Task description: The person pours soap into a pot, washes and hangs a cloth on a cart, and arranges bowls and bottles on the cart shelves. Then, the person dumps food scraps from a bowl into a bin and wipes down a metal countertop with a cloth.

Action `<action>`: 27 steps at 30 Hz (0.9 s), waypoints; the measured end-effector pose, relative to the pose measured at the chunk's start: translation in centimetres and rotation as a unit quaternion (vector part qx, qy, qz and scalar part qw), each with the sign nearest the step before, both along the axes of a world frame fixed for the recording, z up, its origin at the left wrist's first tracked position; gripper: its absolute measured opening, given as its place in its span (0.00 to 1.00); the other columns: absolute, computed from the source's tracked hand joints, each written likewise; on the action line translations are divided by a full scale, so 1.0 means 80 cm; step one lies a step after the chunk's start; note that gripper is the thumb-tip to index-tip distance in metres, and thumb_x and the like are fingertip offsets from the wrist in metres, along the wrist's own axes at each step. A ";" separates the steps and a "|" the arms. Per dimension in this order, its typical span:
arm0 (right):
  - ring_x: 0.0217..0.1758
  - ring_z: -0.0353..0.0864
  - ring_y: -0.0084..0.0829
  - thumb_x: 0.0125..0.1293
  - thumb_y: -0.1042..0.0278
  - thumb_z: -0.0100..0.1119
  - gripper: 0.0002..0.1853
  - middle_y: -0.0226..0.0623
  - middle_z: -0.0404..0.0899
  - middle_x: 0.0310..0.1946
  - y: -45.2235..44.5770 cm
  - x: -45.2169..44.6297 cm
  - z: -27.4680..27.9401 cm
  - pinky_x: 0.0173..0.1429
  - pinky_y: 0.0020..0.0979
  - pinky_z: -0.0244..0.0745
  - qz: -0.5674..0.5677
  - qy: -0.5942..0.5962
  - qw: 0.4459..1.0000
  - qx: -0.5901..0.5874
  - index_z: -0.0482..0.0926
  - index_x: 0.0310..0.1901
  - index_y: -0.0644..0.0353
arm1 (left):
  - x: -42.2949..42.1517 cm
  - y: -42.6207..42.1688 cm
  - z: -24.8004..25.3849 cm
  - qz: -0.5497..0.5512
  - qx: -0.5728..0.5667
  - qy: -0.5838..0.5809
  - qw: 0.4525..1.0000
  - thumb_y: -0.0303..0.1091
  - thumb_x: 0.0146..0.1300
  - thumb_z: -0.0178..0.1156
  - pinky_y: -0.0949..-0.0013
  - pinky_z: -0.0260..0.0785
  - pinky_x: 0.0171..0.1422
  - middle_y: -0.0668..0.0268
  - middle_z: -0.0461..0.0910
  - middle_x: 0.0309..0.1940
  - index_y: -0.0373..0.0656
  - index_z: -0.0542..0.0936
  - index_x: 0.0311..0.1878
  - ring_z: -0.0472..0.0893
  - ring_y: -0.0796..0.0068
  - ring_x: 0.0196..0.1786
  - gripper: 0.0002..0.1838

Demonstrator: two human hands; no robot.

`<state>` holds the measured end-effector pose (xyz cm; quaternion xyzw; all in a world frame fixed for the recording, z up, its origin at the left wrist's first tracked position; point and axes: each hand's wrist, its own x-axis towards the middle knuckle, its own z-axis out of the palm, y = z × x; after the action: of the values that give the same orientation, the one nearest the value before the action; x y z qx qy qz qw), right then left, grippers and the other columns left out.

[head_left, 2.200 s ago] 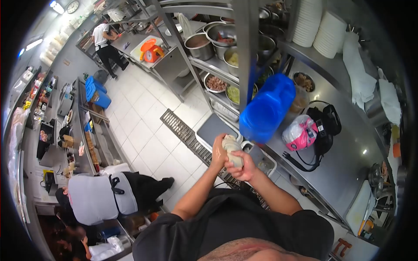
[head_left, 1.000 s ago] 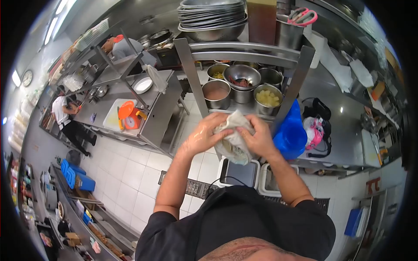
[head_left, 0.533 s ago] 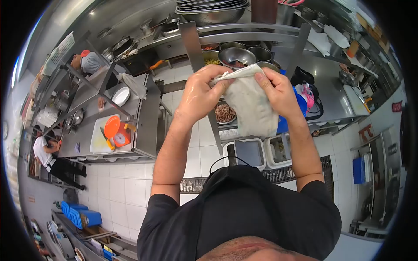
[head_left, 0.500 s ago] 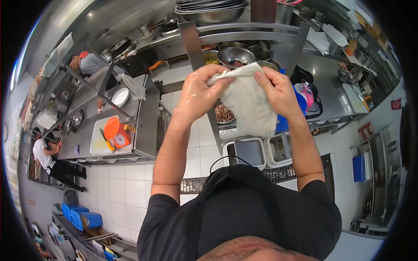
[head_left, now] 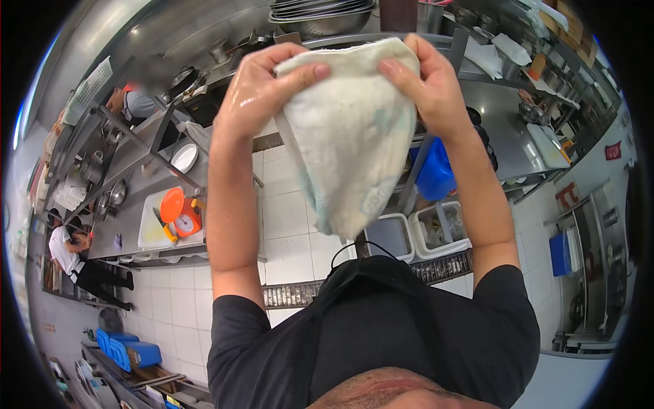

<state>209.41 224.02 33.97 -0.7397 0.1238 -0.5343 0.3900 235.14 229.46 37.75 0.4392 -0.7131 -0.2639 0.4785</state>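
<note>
Head, cloth (head_left: 354,129) edge in hands (head_left: 252,92) (head_left: 439,88), floor (head_left: 289,211) below

Hands (head_left: 439,88) holding pale cloth (head_left: 347,129) by its top edge, orange scale (head_left: 185,221) at left, blue container (head_left: 436,170) at right

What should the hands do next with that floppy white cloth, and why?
I'd say give the cloth a gentle shake. The left hand and right hand both pinch its top edge, well apart, while its bottom hangs in a narrow, creased bunch, so a shake might open it out.
</note>
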 end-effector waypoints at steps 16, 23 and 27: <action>0.36 0.75 0.13 0.70 0.57 0.69 0.15 0.23 0.82 0.31 -0.040 -0.036 0.029 0.43 0.20 0.69 -0.120 0.105 0.986 -0.039 0.79 0.42 0.61 | 0.016 0.019 0.025 0.130 0.025 -0.161 0.978 0.57 0.66 0.68 0.71 0.68 0.43 0.74 0.79 0.28 0.39 0.87 0.47 0.73 0.83 0.34 0.26; 0.34 0.69 0.10 0.71 0.55 0.69 0.15 0.16 0.75 0.28 -0.050 -0.073 0.058 0.39 0.19 0.64 0.009 0.138 0.989 -0.045 0.77 0.36 0.56 | 0.006 0.018 0.046 0.118 -0.052 -0.137 0.982 0.54 0.70 0.65 0.72 0.69 0.42 0.74 0.78 0.29 0.38 0.86 0.48 0.73 0.82 0.34 0.24; 0.33 0.69 0.11 0.71 0.55 0.67 0.15 0.17 0.75 0.29 -0.061 -0.065 0.087 0.38 0.20 0.65 0.010 0.096 0.994 -0.043 0.78 0.35 0.57 | -0.003 0.021 0.090 0.081 -0.032 -0.010 0.996 0.51 0.69 0.67 0.73 0.72 0.39 0.71 0.80 0.29 0.36 0.84 0.46 0.78 0.78 0.31 0.23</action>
<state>204.20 219.13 40.96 -0.8050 0.1296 -0.4616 0.3495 234.88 231.11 44.98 0.4826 -0.6879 -0.1969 0.5051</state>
